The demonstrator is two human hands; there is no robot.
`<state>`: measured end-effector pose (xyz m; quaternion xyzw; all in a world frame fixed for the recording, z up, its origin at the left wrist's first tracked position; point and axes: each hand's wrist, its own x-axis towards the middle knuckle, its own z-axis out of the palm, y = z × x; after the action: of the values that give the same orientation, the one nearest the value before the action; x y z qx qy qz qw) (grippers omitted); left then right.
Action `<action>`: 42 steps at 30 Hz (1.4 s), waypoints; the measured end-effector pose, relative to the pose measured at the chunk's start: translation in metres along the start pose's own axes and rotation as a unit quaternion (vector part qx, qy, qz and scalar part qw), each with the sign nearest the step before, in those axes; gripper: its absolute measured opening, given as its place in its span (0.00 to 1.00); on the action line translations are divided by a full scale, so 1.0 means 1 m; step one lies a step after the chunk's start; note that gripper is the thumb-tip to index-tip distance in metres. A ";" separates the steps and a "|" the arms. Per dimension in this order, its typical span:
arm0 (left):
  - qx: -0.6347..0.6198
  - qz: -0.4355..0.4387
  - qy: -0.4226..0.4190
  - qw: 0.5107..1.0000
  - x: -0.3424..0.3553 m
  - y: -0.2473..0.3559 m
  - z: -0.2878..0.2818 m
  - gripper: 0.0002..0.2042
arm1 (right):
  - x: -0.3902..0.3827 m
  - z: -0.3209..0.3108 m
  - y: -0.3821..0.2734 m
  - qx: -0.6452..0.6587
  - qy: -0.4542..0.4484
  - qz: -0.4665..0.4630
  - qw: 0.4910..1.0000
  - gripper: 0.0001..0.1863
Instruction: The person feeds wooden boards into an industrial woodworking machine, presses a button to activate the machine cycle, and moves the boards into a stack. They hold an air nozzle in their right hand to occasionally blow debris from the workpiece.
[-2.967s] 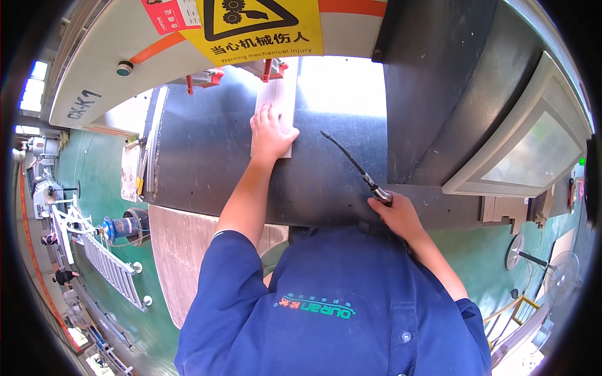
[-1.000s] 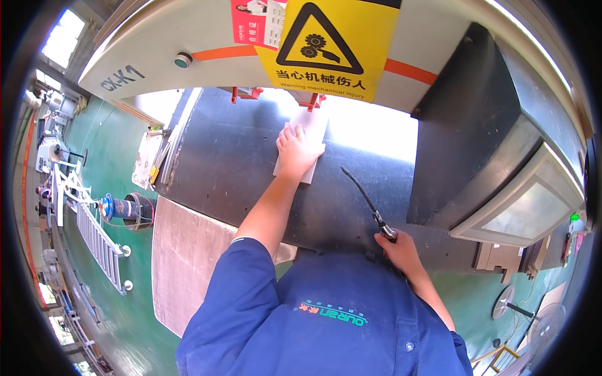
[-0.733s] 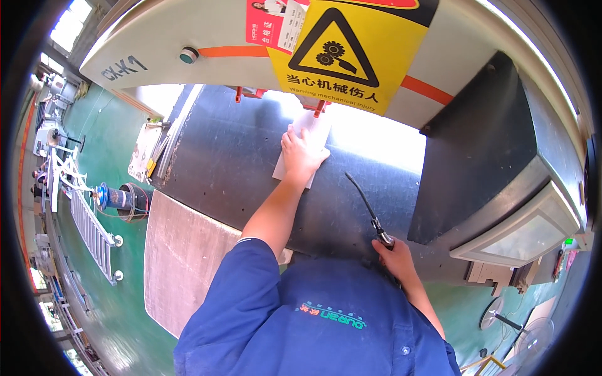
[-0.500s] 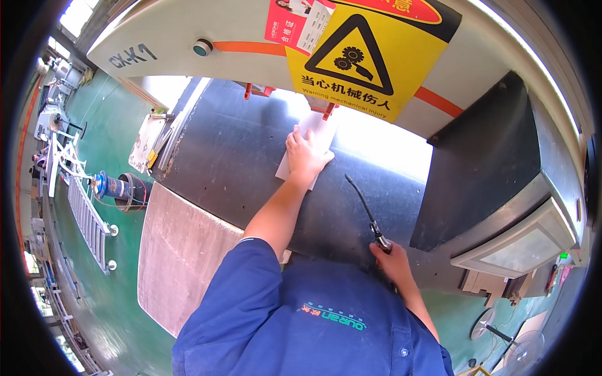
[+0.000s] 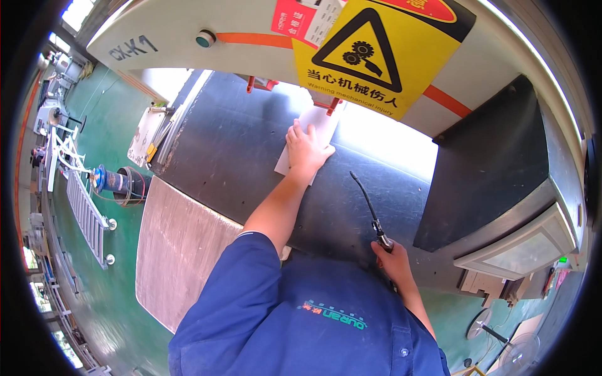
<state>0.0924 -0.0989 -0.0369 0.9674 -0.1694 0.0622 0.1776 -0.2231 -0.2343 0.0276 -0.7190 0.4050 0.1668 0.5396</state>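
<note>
My left hand reaches forward over the dark machine table and lies across a narrow white board. Its fingers curl over the board's left side while the thumb points out to the right. The board's far end runs under the machine head, beside a red guide piece. Close to my body on the right, my right hand is wrapped round an air blow gun. The gun's long, thin black nozzle points forward and left above the table. My right palm hides part of its handle.
A pale machine arm with a yellow warning sign spans overhead. A black hood and a screen panel stand at right. A worn wooden side board adjoins at left. Beyond it are a drum and a ladder-like rack.
The view has shifted slightly, so the machine sits a little lower and further right. My left hand stays on the board, and my right hand keeps the air blow gun in nearly the same place.
</note>
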 end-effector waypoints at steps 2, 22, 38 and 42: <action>-0.008 0.001 0.016 1.000 0.001 -0.003 0.009 0.38 | 0.002 0.001 -0.001 -0.007 -0.004 -0.013 1.000 0.17; -0.029 0.184 0.024 0.982 -0.045 -0.027 -0.012 0.25 | 0.013 0.006 -0.004 -0.047 -0.001 -0.031 0.998 0.19; -0.018 0.155 -0.031 0.987 -0.042 -0.026 -0.009 0.24 | 0.019 0.001 0.022 -0.016 0.068 -0.030 0.997 0.19; -0.019 0.153 -0.029 0.988 -0.042 -0.027 -0.009 0.24 | 0.005 -0.002 0.001 -0.015 0.041 -0.015 0.999 0.21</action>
<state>0.0622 -0.0586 -0.0445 0.9280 -0.3216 0.0577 0.1793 -0.2212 -0.2378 0.0247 -0.7390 0.4138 0.1349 0.5142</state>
